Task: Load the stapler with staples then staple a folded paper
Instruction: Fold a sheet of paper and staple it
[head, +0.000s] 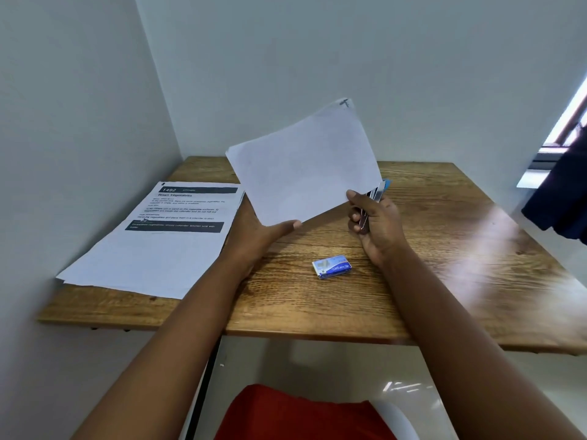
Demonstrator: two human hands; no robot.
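A folded white paper (305, 163) is held up, tilted, above the back of the wooden table (444, 249). My left hand (254, 230) grips its lower left edge, thumb on top. My right hand (378, 223) holds a small metal stapler (374, 198) with a blue end, upright at the paper's lower right corner. That corner sits at the stapler's jaws; whether it lies between them is hidden. A small blue and white staple box (332, 266) lies shut on the table in front of my hands.
A stack of printed sheets (158, 239) lies on the table's left side against the wall. Walls close the left and back. A dark cloth (562, 198) hangs at the right edge, by a window.
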